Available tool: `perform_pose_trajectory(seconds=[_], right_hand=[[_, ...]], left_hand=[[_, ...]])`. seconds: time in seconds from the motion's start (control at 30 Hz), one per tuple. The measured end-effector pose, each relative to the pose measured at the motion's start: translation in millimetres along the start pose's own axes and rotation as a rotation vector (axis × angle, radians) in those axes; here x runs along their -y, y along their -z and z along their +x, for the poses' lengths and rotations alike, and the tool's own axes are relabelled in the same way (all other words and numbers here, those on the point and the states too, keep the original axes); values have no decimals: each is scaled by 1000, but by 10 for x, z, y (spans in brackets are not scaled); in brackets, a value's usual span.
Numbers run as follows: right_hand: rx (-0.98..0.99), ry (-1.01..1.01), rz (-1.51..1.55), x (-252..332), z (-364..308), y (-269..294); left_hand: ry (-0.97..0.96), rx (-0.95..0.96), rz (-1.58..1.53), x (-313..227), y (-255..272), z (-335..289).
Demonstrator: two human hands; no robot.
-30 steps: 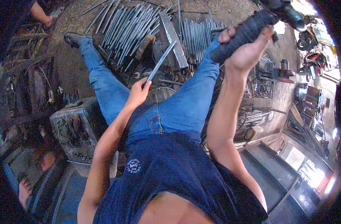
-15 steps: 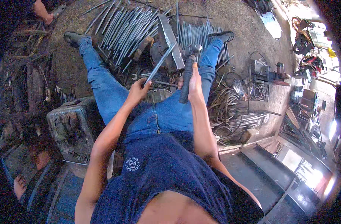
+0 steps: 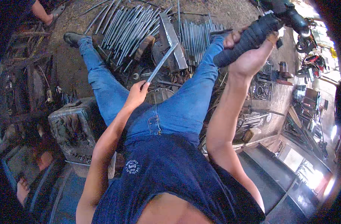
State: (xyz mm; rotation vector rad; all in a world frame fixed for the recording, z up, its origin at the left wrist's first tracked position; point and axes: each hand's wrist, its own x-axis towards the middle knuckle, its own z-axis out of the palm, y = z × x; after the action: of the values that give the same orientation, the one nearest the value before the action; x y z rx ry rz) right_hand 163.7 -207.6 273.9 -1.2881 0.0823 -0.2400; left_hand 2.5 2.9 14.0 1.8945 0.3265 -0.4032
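My left hand [image 3: 136, 94] is closed round the near end of a grey metal rod [image 3: 160, 65]. The rod slants up and away, and its far end lies over a flat-faced steel bar [image 3: 173, 43] between my legs. Raised high at the right, my right hand [image 3: 248, 59] grips a hammer [image 3: 252, 37] by its thick, black-wrapped handle. The hammer's dark metal head is at the upper right, well apart from the rod, and looms large near the camera.
Many similar rods [image 3: 127, 33] lie piled on the ground beyond my left leg, with another row [image 3: 196, 35] right of the bar. A dark, battered block [image 3: 75, 130] stands by my left thigh. Another person's leg [image 3: 41, 13] shows at the upper left.
My right hand has swung the hammer up and to the right, from beside the steel bar. My left hand and the rod have shifted only slightly.
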Motion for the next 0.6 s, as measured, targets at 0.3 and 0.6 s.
perform_pose_trajectory(seconds=[0.3, 0.6], right_hand=[[84, -823, -73, -1863, -446, 396], [-28, -835, -314, -1762, -1068, 761]], left_hand=[[-102, -158, -20, -80, 25, 123], [63, -77, -106, -30, 48, -59]])
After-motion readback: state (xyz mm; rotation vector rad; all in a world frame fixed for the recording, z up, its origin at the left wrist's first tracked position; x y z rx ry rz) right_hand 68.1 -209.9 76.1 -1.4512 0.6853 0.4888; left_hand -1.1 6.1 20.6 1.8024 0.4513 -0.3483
